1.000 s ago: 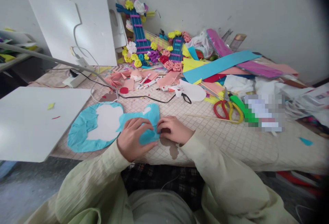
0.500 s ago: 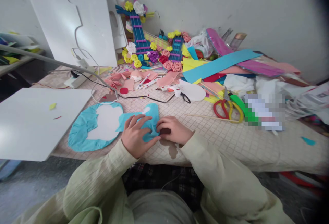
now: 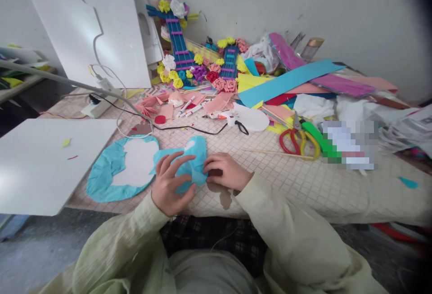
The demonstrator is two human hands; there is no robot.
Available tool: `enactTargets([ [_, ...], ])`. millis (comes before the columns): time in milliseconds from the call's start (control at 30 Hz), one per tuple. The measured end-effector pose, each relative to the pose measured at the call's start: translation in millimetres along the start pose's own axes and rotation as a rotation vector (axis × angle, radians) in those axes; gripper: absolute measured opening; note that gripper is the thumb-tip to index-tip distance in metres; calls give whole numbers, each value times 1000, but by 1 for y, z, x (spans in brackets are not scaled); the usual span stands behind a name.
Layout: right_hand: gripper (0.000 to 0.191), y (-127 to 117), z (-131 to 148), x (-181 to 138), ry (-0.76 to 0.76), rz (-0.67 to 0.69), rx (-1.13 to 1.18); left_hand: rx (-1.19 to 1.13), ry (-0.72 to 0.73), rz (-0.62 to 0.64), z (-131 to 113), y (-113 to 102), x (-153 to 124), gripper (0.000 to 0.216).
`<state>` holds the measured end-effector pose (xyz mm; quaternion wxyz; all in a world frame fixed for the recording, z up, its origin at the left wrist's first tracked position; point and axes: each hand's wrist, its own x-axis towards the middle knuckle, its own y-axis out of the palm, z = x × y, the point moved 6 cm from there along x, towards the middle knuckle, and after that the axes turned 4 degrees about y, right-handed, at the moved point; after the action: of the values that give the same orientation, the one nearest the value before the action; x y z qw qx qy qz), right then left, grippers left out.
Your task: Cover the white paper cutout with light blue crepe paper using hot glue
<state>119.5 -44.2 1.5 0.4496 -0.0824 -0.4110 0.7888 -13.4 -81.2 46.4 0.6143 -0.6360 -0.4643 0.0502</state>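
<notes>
A flat white cutout (image 3: pixel 137 161), its border wrapped in wrinkled light-blue crepe paper (image 3: pixel 101 181), lies before me on the table. Its rounded part is at the left, and a narrower blue-covered part (image 3: pixel 200 150) reaches to the right. Over that narrower part is my left hand (image 3: pixel 172 188), open, its fingers spread and bent with nothing gripped. At the right end, my right hand (image 3: pixel 229 172) is closed, thumb and fingers pinching the edge of the blue crepe paper. The left hand hides some of the narrow part.
A white board (image 3: pixel 50 163) overhangs the table's front left edge. Scissors (image 3: pixel 299 141), a thin wooden stick (image 3: pixel 270 152) and a glue gun (image 3: pixel 231 118) with a black cord lie beyond my hands. Behind are paper-flower guitars (image 3: pixel 180 44), a power strip (image 3: pixel 97 107) and blue paper (image 3: pixel 293 82).
My left hand has lifted and drawn back slightly to the left, its thumb coming away from the paper's right end. My right hand stays at that edge. The view has shifted slightly.
</notes>
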Motion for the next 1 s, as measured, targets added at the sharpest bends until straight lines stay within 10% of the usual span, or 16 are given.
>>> enactTargets([
  [1000, 9, -5, 4, 7, 54, -69, 41, -45, -214, -8, 48, 18, 1, 22],
])
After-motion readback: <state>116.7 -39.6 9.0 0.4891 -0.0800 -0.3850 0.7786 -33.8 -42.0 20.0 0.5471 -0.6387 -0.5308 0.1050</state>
